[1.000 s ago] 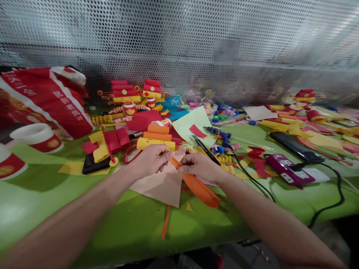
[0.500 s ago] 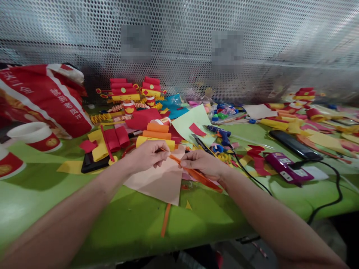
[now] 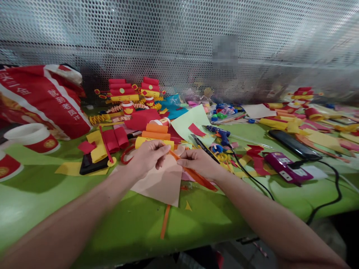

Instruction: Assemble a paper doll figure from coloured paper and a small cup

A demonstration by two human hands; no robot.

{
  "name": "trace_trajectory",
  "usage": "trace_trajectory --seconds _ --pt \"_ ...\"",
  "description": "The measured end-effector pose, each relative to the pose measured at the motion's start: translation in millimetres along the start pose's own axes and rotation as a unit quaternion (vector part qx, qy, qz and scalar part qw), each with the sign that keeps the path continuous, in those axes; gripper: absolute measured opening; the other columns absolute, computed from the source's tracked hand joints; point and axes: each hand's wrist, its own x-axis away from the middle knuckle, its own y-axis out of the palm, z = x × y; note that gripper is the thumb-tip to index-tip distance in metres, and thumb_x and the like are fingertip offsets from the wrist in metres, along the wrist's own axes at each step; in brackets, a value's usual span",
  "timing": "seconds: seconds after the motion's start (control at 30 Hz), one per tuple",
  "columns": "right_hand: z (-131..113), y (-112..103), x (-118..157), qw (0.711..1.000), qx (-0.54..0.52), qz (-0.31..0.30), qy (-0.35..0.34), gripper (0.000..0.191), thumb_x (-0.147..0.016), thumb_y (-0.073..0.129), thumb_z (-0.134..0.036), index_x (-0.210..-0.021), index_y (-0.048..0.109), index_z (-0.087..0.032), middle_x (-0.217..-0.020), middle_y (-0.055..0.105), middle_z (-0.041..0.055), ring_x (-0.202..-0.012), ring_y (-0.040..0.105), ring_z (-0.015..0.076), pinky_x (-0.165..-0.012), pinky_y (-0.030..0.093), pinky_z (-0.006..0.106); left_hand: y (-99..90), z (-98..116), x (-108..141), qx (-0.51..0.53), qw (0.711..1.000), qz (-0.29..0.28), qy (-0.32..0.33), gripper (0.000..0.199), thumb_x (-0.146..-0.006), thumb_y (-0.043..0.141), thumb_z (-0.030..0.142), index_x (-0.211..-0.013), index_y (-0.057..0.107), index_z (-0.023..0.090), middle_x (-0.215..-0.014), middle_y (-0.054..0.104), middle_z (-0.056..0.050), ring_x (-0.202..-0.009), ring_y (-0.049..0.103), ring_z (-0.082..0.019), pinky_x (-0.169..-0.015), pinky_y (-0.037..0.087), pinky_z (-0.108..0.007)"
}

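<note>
Between my hands runs a narrow orange paper strip [image 3: 199, 178], its loose end hanging down to the right. My left hand [image 3: 150, 156] pinches one end of it, fingers curled. Close beside it, my right hand [image 3: 198, 162] pinches the strip between thumb and fingers. Both hands hover over a pale pink paper sheet [image 3: 164, 183] on the green tabletop. Just behind them sit orange and yellow paper rolls [image 3: 155, 134]. Another orange strip [image 3: 165, 222] sticks out from under the pink sheet toward the table edge.
At left stand paper cups [image 3: 32, 138] by a red bag [image 3: 42, 97]. A phone [image 3: 89, 164] lies under paper scraps. On the right are a glue gun [image 3: 220, 134], a utility knife [image 3: 204, 147], a purple power strip [image 3: 288, 168] and cables. Paper figures [image 3: 122, 91] stand behind.
Both hands have shifted slightly left and drawn a little closer together along the orange strip. The grip of each stays on it.
</note>
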Motion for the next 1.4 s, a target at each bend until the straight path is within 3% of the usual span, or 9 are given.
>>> trace_trajectory --seconds 0.23,0.43,0.63,0.77,0.87,0.93,1.03,1.2,1.4 --pt "5 1 0 0.991 0.11 0.029 -0.067 0.022 -0.074 0.056 -0.034 -0.062 0.053 -0.016 -0.06 0.043 -0.003 -0.056 0.036 0.008 -0.054 0.032 0.023 9.5 -4 3 0.084 0.996 0.02 -0.021 0.024 -0.074 0.059 0.033 -0.061 0.048 0.016 -0.046 0.048 0.005 -0.036 0.043 -0.006 -0.039 0.036 -0.02" --pt "4 5 2 0.985 0.137 0.064 -0.08 0.016 -0.074 0.056 -0.031 -0.067 0.058 -0.017 -0.062 0.049 -0.0024 -0.057 0.039 0.0085 -0.055 0.031 0.024 18.3 -10 5 0.079 0.996 0.031 -0.007 0.023 -0.077 0.057 0.032 -0.061 0.048 0.016 -0.041 0.045 0.006 -0.036 0.041 -0.006 -0.04 0.035 -0.02" --pt "5 4 0 1.0 -0.01 -0.003 -0.028 0.029 -0.068 0.063 -0.044 -0.065 0.056 -0.016 -0.051 0.043 -0.0056 -0.047 0.035 0.0058 -0.047 0.027 0.022 10.5 -4 5 0.019 1.0 0.005 0.013 0.022 -0.076 0.056 0.029 -0.06 0.052 0.016 -0.041 0.048 0.005 -0.036 0.041 -0.006 -0.04 0.031 -0.019" --pt "1 1 2 0.983 -0.155 -0.082 0.052 0.038 -0.066 0.061 -0.053 -0.072 0.055 -0.016 -0.042 0.045 -0.007 -0.033 0.031 0.005 -0.037 0.022 0.021 4.0 4 6 -0.022 0.998 -0.023 0.045 0.025 -0.077 0.055 0.03 -0.057 0.051 0.016 -0.04 0.044 0.006 -0.036 0.037 -0.005 -0.04 0.029 -0.019" --pt "-1 0 3 0.977 -0.173 -0.1 0.078 0.038 -0.065 0.063 -0.053 -0.072 0.054 -0.016 -0.043 0.045 -0.0068 -0.033 0.032 0.0053 -0.036 0.023 0.021 1.8 5 5 -0.013 0.998 -0.04 0.055 0.022 -0.076 0.056 0.029 -0.059 0.052 0.016 -0.04 0.043 0.007 -0.037 0.036 -0.004 -0.04 0.028 -0.019" --pt "-1 1 3 0.986 -0.136 -0.076 0.061 0.036 -0.065 0.063 -0.051 -0.071 0.055 -0.016 -0.045 0.045 -0.0063 -0.036 0.035 0.0058 -0.039 0.026 0.021 2.9 2 4 0.001 0.998 -0.037 0.046 0.022 -0.075 0.057 0.03 -0.059 0.053 0.016 -0.043 0.045 0.006 -0.037 0.037 -0.004 -0.04 0.029 -0.019" --pt "0 4 4 0.999 0.013 0.025 -0.043 0.026 -0.074 0.057 -0.041 -0.066 0.055 -0.016 -0.053 0.046 -0.004 -0.048 0.041 0.0068 -0.047 0.032 0.021 7.7 -3 3 0.05 0.999 -0.006 0.021 0.022 -0.073 0.059 0.031 -0.059 0.053 0.014 -0.053 0.054 0.003 -0.036 0.04 -0.004 -0.038 0.03 -0.019" --pt "2 7 5 0.931 0.29 0.123 -0.184 0.023 -0.084 0.045 -0.027 -0.068 0.058 -0.016 -0.062 0.054 -0.0004 -0.056 0.048 0.0092 -0.054 0.036 0.021 14.6 -7 2 0.073 0.996 0.046 -0.01 0.027 -0.072 0.06 0.034 -0.056 0.051 0.015 -0.049 0.051 0.004 -0.032 0.04 -0.004 -0.032 0.028 -0.017" --pt "10 9 5 0.786 0.528 0.187 -0.262 0.029 -0.089 0.04 -0.029 -0.08 0.064 -0.016 -0.068 0.066 0.0055 -0.058 0.058 0.0138 -0.056 0.035 0.024 14.9 -7 4 0.031 0.997 0.065 -0.034 0.034 -0.074 0.059 0.04 -0.053 0.052 0.015 -0.036 0.043 0.006 -0.027 0.038 -0.005 -0.03 0.026 -0.017"
